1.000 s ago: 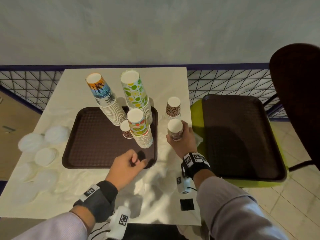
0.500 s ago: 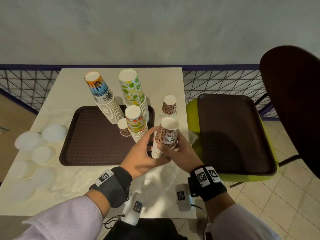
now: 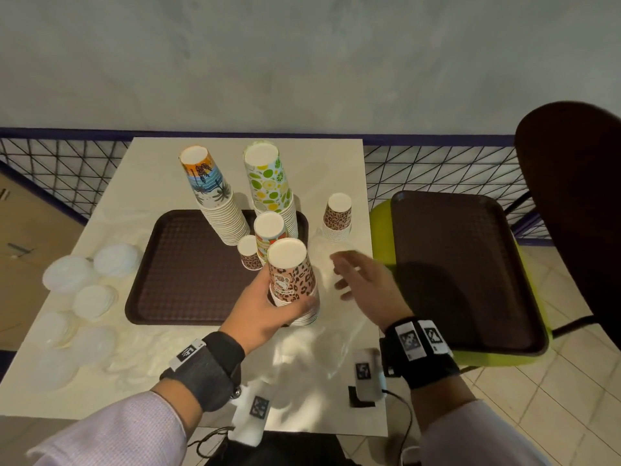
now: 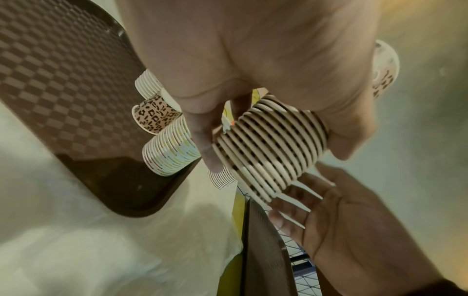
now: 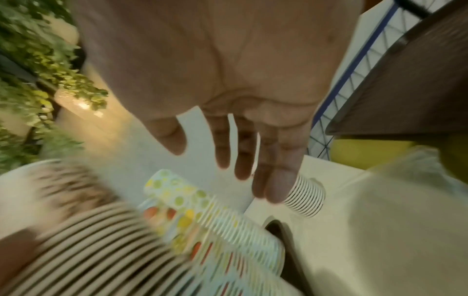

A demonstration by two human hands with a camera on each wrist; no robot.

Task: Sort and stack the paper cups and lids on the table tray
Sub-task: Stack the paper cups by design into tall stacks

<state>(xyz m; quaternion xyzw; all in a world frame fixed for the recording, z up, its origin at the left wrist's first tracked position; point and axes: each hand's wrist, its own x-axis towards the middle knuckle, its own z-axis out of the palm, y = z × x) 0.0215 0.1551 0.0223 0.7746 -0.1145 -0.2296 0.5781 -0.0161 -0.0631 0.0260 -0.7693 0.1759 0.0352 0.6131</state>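
Your left hand (image 3: 265, 307) has its fingers and thumb wrapped round the lower part of a leopard-print cup stack (image 3: 291, 280), nested upside down, held at the near right corner of the brown tray (image 3: 188, 264); whether the stack's base touches the surface (image 3: 161, 348) or hangs above it cannot be told. Your right hand (image 3: 364, 280) hangs just right of that stack with its fingers spread and loose, holding nothing and not touching the cups.

On the tray stand three tall inverted stacks: a palm-print stack (image 3: 215, 196) at the far middle, a citrus-print stack (image 3: 270, 183) to its right, and a shorter fruit-print stack (image 3: 270, 232) nearer you. A small leopard cup (image 3: 249, 252) stands just left of the fruit-print stack. Off the tray, far right on the surface, is a second leopard-print stack (image 3: 337, 216). White lids (image 3: 89, 290) lie in loose piles along the left edge of the surface. A second brown tray (image 3: 463, 270) rests on a green seat (image 3: 381, 223) to the right.
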